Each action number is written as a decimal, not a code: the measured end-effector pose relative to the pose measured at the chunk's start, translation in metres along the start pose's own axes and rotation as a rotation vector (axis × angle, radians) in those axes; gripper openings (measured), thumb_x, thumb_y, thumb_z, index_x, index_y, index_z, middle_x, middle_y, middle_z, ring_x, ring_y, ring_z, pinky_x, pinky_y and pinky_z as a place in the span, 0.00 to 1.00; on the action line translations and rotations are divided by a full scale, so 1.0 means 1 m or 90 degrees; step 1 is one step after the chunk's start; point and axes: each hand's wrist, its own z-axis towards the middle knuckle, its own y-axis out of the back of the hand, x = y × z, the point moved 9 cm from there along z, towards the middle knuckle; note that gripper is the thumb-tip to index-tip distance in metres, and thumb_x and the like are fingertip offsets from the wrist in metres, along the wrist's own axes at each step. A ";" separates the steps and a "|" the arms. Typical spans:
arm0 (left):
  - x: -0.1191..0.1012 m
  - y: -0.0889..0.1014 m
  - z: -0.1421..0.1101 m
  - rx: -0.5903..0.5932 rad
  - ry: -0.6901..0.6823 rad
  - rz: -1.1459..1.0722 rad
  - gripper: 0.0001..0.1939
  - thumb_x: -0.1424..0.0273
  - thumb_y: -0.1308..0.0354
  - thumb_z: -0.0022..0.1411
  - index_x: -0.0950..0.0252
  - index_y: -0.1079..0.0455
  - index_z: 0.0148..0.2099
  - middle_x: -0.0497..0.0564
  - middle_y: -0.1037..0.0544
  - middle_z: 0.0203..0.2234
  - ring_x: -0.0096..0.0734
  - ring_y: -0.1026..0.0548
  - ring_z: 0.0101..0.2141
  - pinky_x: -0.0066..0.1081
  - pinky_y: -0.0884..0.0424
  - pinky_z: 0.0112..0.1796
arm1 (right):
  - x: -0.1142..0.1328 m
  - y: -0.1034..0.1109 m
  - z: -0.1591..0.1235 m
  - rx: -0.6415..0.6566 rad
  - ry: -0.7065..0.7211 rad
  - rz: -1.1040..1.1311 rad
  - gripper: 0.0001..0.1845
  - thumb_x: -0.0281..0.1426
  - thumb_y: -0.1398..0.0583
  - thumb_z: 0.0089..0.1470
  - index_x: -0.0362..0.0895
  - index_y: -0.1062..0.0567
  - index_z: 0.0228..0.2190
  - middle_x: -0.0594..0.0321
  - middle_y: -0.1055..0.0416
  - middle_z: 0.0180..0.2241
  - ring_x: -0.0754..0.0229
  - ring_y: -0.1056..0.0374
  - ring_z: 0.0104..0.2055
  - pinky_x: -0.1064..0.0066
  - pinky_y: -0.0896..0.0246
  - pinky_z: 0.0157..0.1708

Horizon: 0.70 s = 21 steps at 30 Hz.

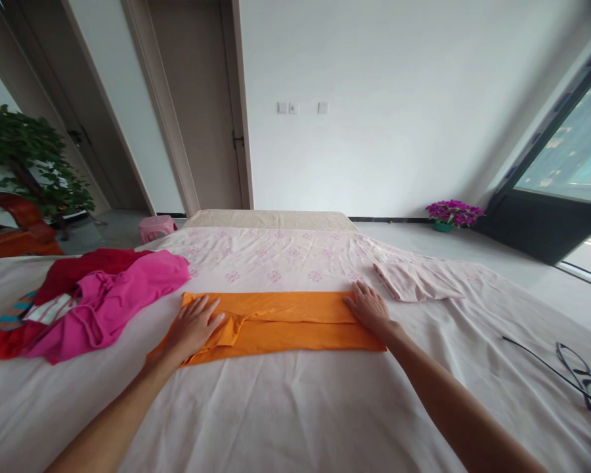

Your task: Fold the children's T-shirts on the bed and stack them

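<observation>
Spreading across the lower half of the frame, a creased pale pink floral sheet [285, 420] lies beneath the nearest things. Two bare forearms [123, 407] reach over it from the bottom left and bottom right. Low at the right edge, black-framed eyeglasses [582, 372] rest with one temple stretched toward the middle. At the centre, an orange garment [295, 335] lies flat on the sheet, folded into a long band running left to right, with a loose flap near its left end. The left hand [196, 325] rests palm down on that end, thumb apart and fingers slightly spread. The right hand [370, 309] lies palm down across the right end, fingers extended and lightly parted. At left, a heap of clothes [123, 295] mixes magenta, dark red, white and blue-striped fabric. Just beyond the right hand sits a folded pale pink cloth [416, 282]. Past the orange band, pink flower prints run up to a beige cover [276, 220]. Farther off at left are a pink plastic stool [157, 226], a wooden armchair [29, 240] and a leafy plant [24, 151]; at right, potted purple flowers [454, 212] and a dark-framed glass door [532, 220]. Behind, a white wall [374, 66] carries three wall plates [282, 108], with two grey-brown doors [197, 98] at upper left.
</observation>
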 end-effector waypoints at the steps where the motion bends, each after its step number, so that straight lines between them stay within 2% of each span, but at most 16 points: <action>1: -0.006 0.005 0.002 -0.013 -0.007 -0.017 0.28 0.55 0.54 0.67 0.64 0.35 0.63 0.60 0.35 0.63 0.47 0.40 0.63 0.49 0.47 0.62 | -0.002 0.004 -0.003 -0.013 -0.015 0.003 0.35 0.47 0.53 0.63 0.38 0.41 0.63 0.46 0.47 0.66 0.45 0.50 0.66 0.56 0.51 0.60; 3: -0.027 0.012 0.003 -0.031 -0.061 -0.061 0.28 0.57 0.55 0.68 0.65 0.36 0.64 0.59 0.35 0.63 0.43 0.40 0.63 0.45 0.46 0.62 | -0.006 0.011 -0.009 -0.027 -0.044 0.014 0.34 0.49 0.51 0.61 0.39 0.36 0.59 0.45 0.42 0.62 0.44 0.45 0.62 0.56 0.47 0.57; 5: -0.051 0.011 -0.003 -0.017 -0.145 -0.094 0.29 0.57 0.55 0.68 0.61 0.42 0.67 0.55 0.39 0.65 0.40 0.43 0.65 0.42 0.46 0.63 | -0.011 0.015 -0.016 -0.030 -0.074 0.027 0.34 0.52 0.49 0.59 0.41 0.32 0.56 0.44 0.36 0.57 0.42 0.40 0.58 0.54 0.44 0.54; 8: -0.073 0.000 -0.017 0.024 -0.222 -0.074 0.30 0.55 0.53 0.68 0.54 0.46 0.69 0.53 0.45 0.68 0.43 0.47 0.66 0.47 0.51 0.64 | -0.021 0.016 -0.025 -0.017 -0.109 0.049 0.36 0.56 0.48 0.54 0.43 0.28 0.52 0.44 0.33 0.52 0.40 0.38 0.55 0.52 0.40 0.49; 12: -0.079 -0.007 -0.030 0.057 -0.250 -0.036 0.32 0.52 0.54 0.68 0.52 0.51 0.70 0.54 0.49 0.69 0.46 0.51 0.67 0.52 0.56 0.64 | -0.029 0.014 -0.028 0.048 -0.134 0.087 0.33 0.58 0.48 0.52 0.45 0.26 0.44 0.47 0.28 0.46 0.42 0.31 0.48 0.53 0.37 0.40; 15: -0.076 -0.005 -0.030 0.081 -0.236 -0.033 0.33 0.51 0.55 0.68 0.52 0.52 0.71 0.55 0.50 0.69 0.48 0.52 0.68 0.54 0.57 0.63 | -0.023 0.016 -0.027 0.105 -0.119 0.087 0.27 0.55 0.48 0.52 0.47 0.26 0.36 0.50 0.25 0.42 0.44 0.28 0.44 0.57 0.36 0.36; 18: -0.074 -0.003 -0.029 0.099 -0.225 -0.056 0.33 0.51 0.55 0.67 0.53 0.50 0.70 0.56 0.49 0.69 0.48 0.52 0.68 0.56 0.56 0.63 | -0.013 0.023 -0.029 0.110 -0.106 0.096 0.19 0.49 0.46 0.52 0.47 0.27 0.32 0.53 0.24 0.39 0.46 0.27 0.41 0.61 0.37 0.34; 21: -0.076 0.005 -0.027 0.075 -0.217 -0.124 0.29 0.54 0.53 0.68 0.54 0.43 0.68 0.55 0.44 0.67 0.45 0.48 0.67 0.53 0.52 0.64 | -0.004 0.030 -0.034 0.087 -0.081 0.160 0.15 0.44 0.44 0.52 0.47 0.27 0.32 0.55 0.23 0.34 0.50 0.26 0.36 0.65 0.36 0.31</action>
